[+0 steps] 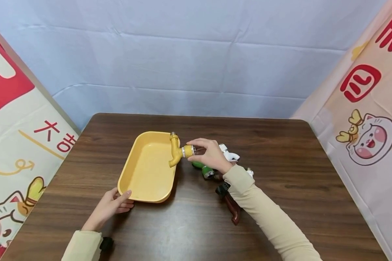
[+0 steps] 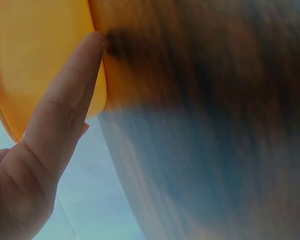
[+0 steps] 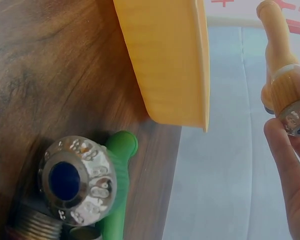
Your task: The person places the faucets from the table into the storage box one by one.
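Note:
A yellow tap [image 1: 175,151] hangs over the right rim of a yellow plastic tray [image 1: 145,172]. My right hand [image 1: 212,156] pinches it by its ribbed knob end between thumb and fingers; the right wrist view shows the same tap [image 3: 279,50] raised above the tray's edge. At the tray's near left corner, my left hand [image 1: 109,206] holds the rim, thumb on top and fingers along the outer wall. In the left wrist view those fingers [image 2: 60,95] lie nearly straight against the tray's side. Inside the tray, the visible floor is bare.
Right of the tray, partly under my right forearm, lies a cluster of taps: a green tap [image 1: 207,172] with a silver end, a white tap [image 1: 230,154] and a brown tap [image 1: 233,210]. The dark wooden table [image 1: 170,235] meets a pale cloth backdrop [image 1: 183,65] behind.

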`<state>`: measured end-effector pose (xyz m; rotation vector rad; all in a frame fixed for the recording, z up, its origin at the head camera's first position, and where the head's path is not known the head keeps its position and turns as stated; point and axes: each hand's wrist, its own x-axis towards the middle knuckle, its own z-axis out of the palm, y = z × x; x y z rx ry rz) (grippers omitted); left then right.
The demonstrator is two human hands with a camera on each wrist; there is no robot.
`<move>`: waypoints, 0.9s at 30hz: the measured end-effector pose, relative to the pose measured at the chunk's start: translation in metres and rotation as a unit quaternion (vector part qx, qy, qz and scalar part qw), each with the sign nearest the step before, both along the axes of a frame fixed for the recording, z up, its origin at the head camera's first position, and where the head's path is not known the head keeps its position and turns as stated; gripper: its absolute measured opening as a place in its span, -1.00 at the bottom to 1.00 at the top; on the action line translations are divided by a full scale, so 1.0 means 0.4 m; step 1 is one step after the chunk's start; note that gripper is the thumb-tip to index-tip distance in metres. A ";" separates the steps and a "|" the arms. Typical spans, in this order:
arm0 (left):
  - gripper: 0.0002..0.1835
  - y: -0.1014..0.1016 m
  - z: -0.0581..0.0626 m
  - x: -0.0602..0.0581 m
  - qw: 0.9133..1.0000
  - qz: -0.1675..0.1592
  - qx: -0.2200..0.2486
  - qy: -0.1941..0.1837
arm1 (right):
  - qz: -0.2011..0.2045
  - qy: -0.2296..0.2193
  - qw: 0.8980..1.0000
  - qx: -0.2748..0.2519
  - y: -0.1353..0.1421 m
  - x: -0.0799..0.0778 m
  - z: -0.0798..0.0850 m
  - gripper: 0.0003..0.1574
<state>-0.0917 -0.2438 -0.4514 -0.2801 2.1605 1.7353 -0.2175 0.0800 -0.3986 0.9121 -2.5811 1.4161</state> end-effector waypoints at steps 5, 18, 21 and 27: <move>-0.44 -0.001 0.000 -0.002 1.000 0.002 0.002 -0.002 | 0.010 -0.009 1.000 -0.002 -0.006 -0.006 0.005 -0.43; -0.44 -0.003 -0.004 -0.005 1.000 0.003 -0.001 -0.002 | 0.016 -0.009 0.999 0.030 -0.026 -0.028 0.014 -0.44; -0.44 -0.002 -0.005 -0.007 1.000 0.005 -0.001 -0.001 | 0.013 -0.008 0.999 0.035 -0.031 -0.033 0.014 -0.44; -0.45 -0.002 -0.008 -0.008 1.000 0.004 0.003 0.001 | 0.020 -0.007 0.999 0.043 -0.042 -0.039 0.018 -0.45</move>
